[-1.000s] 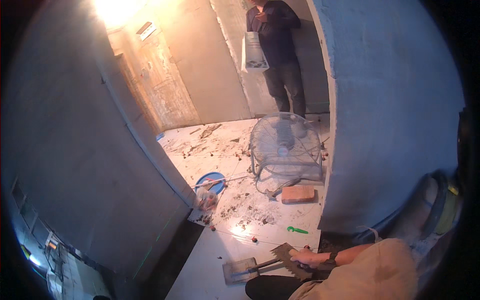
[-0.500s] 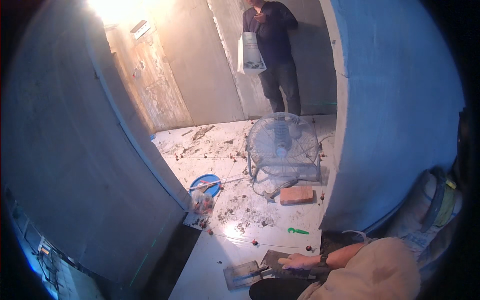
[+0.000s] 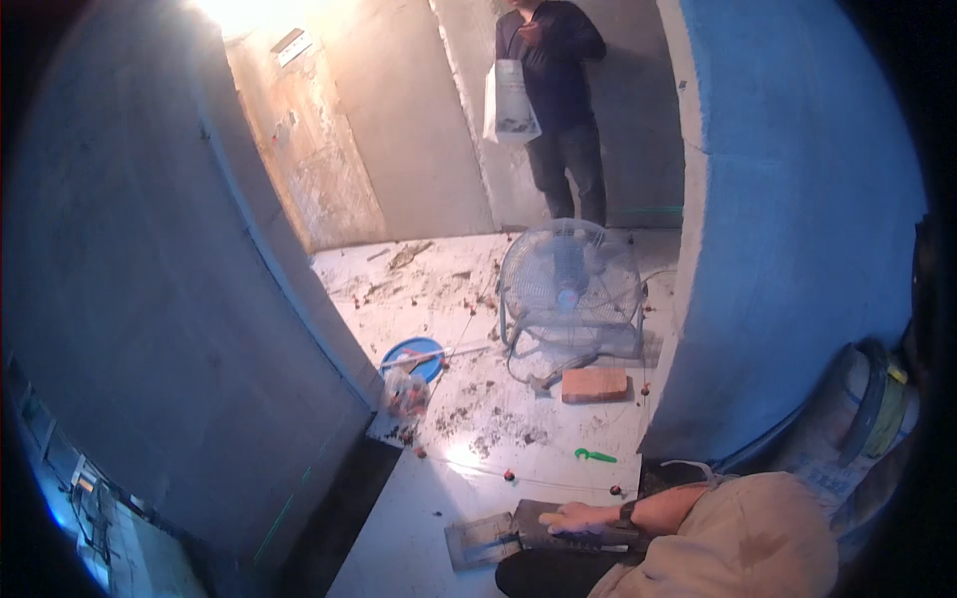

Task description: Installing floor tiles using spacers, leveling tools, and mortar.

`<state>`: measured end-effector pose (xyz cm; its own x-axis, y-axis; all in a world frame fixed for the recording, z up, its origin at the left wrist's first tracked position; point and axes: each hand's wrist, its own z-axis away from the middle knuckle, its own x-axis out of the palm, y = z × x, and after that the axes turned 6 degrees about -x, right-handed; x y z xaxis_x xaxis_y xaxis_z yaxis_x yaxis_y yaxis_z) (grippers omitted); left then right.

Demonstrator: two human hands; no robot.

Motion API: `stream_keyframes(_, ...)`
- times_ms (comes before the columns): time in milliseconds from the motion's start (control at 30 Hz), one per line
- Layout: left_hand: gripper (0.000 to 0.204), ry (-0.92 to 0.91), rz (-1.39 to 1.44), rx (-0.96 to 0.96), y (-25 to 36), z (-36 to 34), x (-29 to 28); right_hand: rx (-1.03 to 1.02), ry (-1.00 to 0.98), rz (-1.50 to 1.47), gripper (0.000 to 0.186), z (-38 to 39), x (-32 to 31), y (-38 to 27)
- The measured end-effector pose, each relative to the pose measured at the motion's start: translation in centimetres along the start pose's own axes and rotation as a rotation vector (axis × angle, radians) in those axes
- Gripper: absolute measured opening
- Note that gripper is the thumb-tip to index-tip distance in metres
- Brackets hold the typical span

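A: Item one, lower centre of the frame: right hand (image 3: 578,517). What do we log?

B: Palm down, fingers stretched flat on a dark board (image 3: 546,539). It grips nothing. The left hand we do not see.

A: Item two, the board itself?

B: It lies on the pale floor (image 3: 419,518) at the bottom edge, beside a grey trowel (image 3: 480,541) to its left. The two look to be touching, though we cannot be sure.

A: Step in hand?

B: We judge it a steadying or pressing of the board, not a lift. The hand lies on top only.

A: And the next move calls for?

B: A proper grip, in our view. The fingers would have to curl round an edge or handle before anything comes up.

A: Remaining stock?

B: Mid-frame: fan (image 3: 570,284), with a brick (image 3: 595,385) just below it. Green hook (image 3: 595,456) near the wall corner. Blue dish (image 3: 414,357) left of centre. At the top, a person (image 3: 553,90) stands holding a white bag (image 3: 509,105), well apart from us.
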<state>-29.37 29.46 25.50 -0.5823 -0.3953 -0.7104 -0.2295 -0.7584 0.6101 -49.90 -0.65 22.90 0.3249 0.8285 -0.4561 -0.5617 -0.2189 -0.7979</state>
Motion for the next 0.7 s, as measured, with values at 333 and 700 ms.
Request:
stream_keyframes(333,0.064,0.148,0.087,-0.226,-7.2,13.5,-0.3,-0.018,-0.024,0.025,0.047,-5.0,0.8,6.0)
stream_keyframes(700,0.077,0.174,0.006,-0.210,-10.3,21.2,3.6,0.009,0.017,0.310,0.040,-1.9,3.6,12.3)
